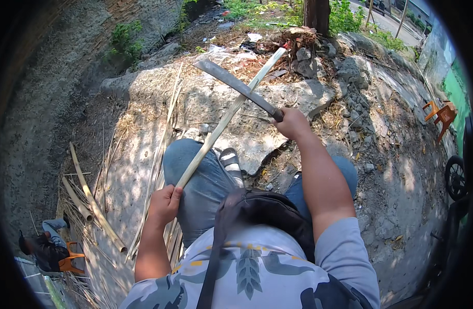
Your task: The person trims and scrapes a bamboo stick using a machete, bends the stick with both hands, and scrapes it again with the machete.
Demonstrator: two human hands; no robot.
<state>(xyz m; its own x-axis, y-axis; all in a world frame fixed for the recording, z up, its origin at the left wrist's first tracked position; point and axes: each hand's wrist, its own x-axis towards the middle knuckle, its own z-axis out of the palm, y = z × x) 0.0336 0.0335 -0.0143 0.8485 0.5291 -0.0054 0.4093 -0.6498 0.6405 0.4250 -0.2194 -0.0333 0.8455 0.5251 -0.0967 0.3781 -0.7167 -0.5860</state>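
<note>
Trimming the pale wooden strip (217, 129) appears to be the step in hand: it slants over my left knee (181, 154), near end clasped in my left grip (164, 205), while my right grip (292, 124) is wrapped round the machete (223, 77), which crosses its upper length. The next move calls, I judge, for a firm left hold and a shallow stroke.

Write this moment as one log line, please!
left hand: grips pale strip by lower end | right hand: grips machete | machete: crosses strip in view
</note>
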